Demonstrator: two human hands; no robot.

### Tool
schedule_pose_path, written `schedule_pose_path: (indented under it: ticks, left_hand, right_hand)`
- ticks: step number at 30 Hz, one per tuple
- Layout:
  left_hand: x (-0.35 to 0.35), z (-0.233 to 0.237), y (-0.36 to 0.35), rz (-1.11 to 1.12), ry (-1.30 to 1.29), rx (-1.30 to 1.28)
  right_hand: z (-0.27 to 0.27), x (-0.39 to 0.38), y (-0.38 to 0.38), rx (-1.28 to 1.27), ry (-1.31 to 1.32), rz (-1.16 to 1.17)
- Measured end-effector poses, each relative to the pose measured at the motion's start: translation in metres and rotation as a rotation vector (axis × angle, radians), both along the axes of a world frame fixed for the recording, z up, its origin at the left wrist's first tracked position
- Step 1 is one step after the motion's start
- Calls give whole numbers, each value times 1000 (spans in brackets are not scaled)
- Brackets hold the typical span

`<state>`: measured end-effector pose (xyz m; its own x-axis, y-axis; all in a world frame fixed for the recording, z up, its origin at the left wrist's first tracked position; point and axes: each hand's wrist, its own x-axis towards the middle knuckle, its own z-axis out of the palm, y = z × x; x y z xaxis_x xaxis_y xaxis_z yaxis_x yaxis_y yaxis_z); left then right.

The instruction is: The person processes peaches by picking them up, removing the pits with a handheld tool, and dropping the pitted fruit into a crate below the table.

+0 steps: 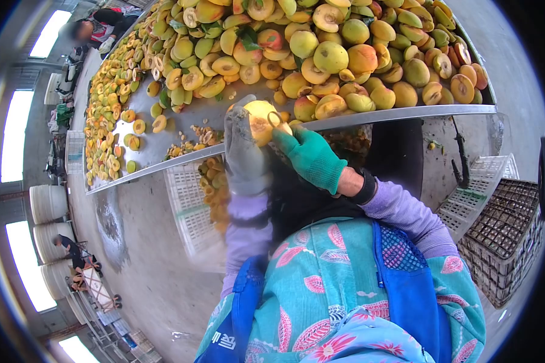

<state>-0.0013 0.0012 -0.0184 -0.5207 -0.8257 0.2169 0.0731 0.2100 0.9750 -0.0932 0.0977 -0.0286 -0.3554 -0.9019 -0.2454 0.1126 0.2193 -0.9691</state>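
My left hand [245, 142], in a grey glove, is wrapped round a yellow fruit [261, 121] whose cut face shows. My right hand [312, 158], in a green glove, is closed on a small ring-shaped tool [275, 119] that touches the fruit. Both hands are at the front edge of a metal table [406, 112]. Just beyond them lies a large heap of whole and halved fruit [331, 57], yellow, green and red. Small scraps [201, 138] lie on the metal left of my left hand.
Below the table edge stands a white crate [191, 209] beside a blurred pile of fruit pieces [214, 181]. More crates [502, 230] are at the right. A co-worker [97, 30] is at the upper left; another person [72, 251] is farther off near white tubs [48, 204].
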Motion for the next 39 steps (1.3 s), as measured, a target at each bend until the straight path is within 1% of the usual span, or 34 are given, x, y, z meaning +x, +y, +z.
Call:
schedule_pose_path:
  ticks: [1,3,4,5,7,9,12,14,16,18,19,20,21,22,24,25,26,27,29,30,33,36,39]
  left_hand:
    - [1,-1,-1,56,-113,-233]
    - [4,-8,-5,158,-338,-698]
    - [2,-15,-8,156,-264,-699]
    - [0,-20,-11,156,-192,-699]
    - [0,-26,-10,170,-48,-435]
    - [-9,-18,0,186,96,92]
    - [-14,-9,11,240,-80,-302]
    - [-10,-20,-6,94,-60,-175]
    - [-7,-21,-10,25,-54,45]
    - [-17,8,-1,17,-58,362]
    - [-21,6,-1,12,-38,328]
    - [-24,3,-1,5,-18,292]
    - [-24,-2,0,5,-1,261]
    - [-24,-3,-4,-23,-63,216]
    - [-20,9,-7,-82,-118,304]
    - [-22,15,-8,-107,-139,345]
    - [-23,15,-7,-109,-102,286]
    - [-21,19,-4,-145,-46,368]
    - [-21,29,3,-226,74,525]
    - [-24,25,5,-192,79,592]
    - [-24,9,2,-233,104,600]
    - [-24,1,-2,-287,41,605]
    - [-24,7,7,-248,85,581]
  right_hand:
    - [2,-1,-1,36,-58,22]
    - [3,-1,-1,32,-18,10]
    - [4,-1,-2,32,4,3]
    - [5,-1,-2,8,-56,-12]
    - [8,2,-2,-41,-179,-39]
    - [32,-3,4,44,-245,-5]
    - [34,-9,6,74,-231,38]
    - [15,-9,6,23,-137,54]
    - [-13,-2,4,-75,-5,56]
    - [12,4,14,42,-460,110]
    - [22,8,16,98,-682,136]
    - [20,13,14,90,-813,65]
    - [21,10,13,104,-775,79]
    - [23,5,13,122,-741,95]
    - [32,-3,16,131,-659,114]
    - [36,-6,17,111,-844,148]
    - [39,-6,19,93,-1035,185]
    - [39,-5,21,76,-1233,219]
    - [30,-4,21,-38,-1565,292]
    - [24,-4,21,-97,-1726,323]
    - [9,-4,20,-161,-1711,397]
    - [30,-1,23,77,-1215,190]
    - [21,0,24,-188,-1661,341]
